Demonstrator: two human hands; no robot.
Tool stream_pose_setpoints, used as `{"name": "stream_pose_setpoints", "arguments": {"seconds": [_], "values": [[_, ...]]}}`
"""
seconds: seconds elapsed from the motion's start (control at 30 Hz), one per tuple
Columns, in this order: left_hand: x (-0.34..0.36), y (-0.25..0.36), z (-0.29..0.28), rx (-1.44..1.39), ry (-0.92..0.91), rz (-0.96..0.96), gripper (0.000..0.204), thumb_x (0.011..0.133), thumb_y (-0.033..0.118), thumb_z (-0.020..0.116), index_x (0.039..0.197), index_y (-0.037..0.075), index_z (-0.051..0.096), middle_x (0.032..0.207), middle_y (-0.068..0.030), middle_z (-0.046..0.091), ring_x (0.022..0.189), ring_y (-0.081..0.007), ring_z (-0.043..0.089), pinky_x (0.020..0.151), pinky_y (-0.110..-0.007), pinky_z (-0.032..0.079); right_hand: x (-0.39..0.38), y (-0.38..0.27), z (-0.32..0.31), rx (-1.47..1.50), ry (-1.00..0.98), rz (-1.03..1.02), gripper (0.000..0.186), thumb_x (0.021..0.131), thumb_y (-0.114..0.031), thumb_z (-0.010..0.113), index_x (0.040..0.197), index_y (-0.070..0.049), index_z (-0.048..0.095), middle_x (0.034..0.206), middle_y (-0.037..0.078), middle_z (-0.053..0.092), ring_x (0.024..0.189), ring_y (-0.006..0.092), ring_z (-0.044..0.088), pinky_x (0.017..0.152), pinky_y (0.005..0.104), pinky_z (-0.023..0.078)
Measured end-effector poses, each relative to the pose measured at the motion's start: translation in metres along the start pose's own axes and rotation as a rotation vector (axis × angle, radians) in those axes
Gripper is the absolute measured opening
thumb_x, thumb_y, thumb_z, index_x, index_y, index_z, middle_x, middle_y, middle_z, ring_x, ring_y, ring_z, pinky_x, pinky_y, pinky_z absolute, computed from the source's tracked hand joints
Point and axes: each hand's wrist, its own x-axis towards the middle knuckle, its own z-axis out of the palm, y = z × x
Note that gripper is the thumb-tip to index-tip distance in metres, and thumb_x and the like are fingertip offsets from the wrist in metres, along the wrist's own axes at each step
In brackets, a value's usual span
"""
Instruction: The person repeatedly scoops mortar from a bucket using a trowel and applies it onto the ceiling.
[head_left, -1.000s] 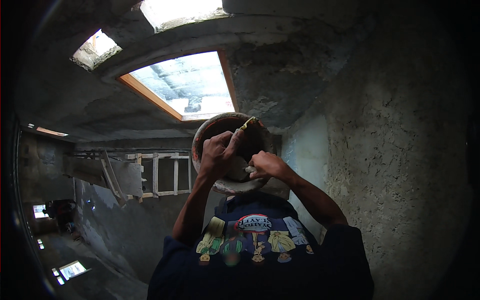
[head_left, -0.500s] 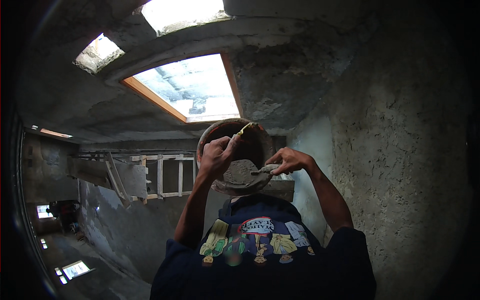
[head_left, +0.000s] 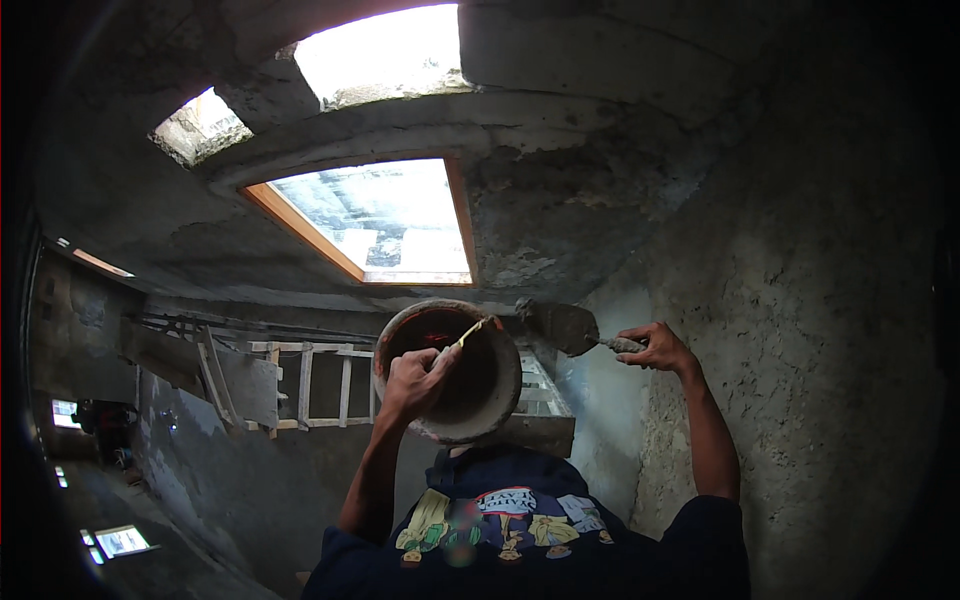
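My left hand (head_left: 418, 385) grips a pale yellow handle (head_left: 471, 332) across a round bucket (head_left: 505, 378), which has a crusted rim and a reddish, dark inside. My right hand (head_left: 655, 348) is closed on the grey-crusted handle of a trowel (head_left: 560, 328). The trowel's blade is up beside the bucket's upper right, covered with dark grey wet material that looks like mortar.
Below me are a wooden ladder-like frame (head_left: 345, 390) and leaning boards (head_left: 242, 375). Rough cement wall (head_left: 780, 400) fills the right side. Ahead are a wood-framed window (head_left: 362, 218) and two rough openings (head_left: 380, 55). A dark, indistinct clutter (head_left: 100, 420) lies far left.
My right hand has lifted the trowel out of the bucket and moved right, carrying grey material on the blade. The bucket and left hand now appear lower in view.
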Motion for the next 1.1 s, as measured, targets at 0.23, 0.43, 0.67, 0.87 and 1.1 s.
{"name": "stream_pose_setpoints", "arguments": {"seconds": [0.23,0.43,0.67,0.87,1.1], "values": [[-0.008,0.008,-0.02,0.075,0.002,-0.074,0.059,0.09,0.051,0.063,0.065,-0.002,0.064,0.045,-0.0065,0.042,0.044,-0.0103,0.037,0.043,-0.034,0.031,0.047,0.055,0.0,0.02,0.034,0.036,0.043,0.075,-0.023,0.08,0.113,-0.005,0.071,0.07,0.003,0.067,0.054,0.0067,0.057,0.05,0.0252,0.048],[-0.017,-0.013,-0.034,0.067,-0.021,-0.134,0.051,0.084,0.046,0.071,0.067,-0.001,0.068,0.045,-0.0069,0.045,0.042,-0.0096,0.042,0.043,-0.032,0.033,0.083,0.067,0.01,-0.083,-0.277,0.15,0.041,0.076,-0.027,0.08,0.113,-0.01,0.072,0.07,0.001,0.067,0.054,0.0066,0.057,0.049,0.0252,0.047],[-0.032,-0.013,-0.05,0.168,-0.061,-0.13,0.051,0.079,0.05,0.074,0.068,0.001,0.07,0.045,-0.0092,0.051,0.04,-0.0141,0.048,0.044,-0.033,0.039,0.139,0.061,-0.003,-0.16,-0.554,0.162,0.035,0.079,-0.027,0.077,0.109,-0.01,0.073,0.069,0.0,0.065,0.054,0.0075,0.055,0.048,0.0259,0.044],[-0.049,-0.015,-0.051,0.161,-0.047,-0.153,0.052,0.08,0.051,0.072,0.063,0.002,0.067,0.045,-0.0105,0.049,0.039,-0.0198,0.046,0.044,-0.035,0.037,0.291,0.043,-0.064,-0.138,-0.418,0.168,0.033,0.082,-0.042,0.074,0.096,-0.012,0.073,0.075,0.002,0.067,0.054,0.0117,0.056,0.045,0.0295,0.044],[-0.057,-0.013,-0.048,0.157,0.039,-0.23,0.05,0.081,0.047,0.072,0.064,0.001,0.067,0.048,-0.0121,0.051,0.04,-0.0191,0.048,0.044,-0.034,0.038,0.351,-0.032,-0.061,-0.246,-0.111,0.015,0.042,0.078,-0.042,0.075,0.097,-0.005,0.073,0.071,0.009,0.067,0.06,0.015,0.063,0.05,0.038,0.05]]}}
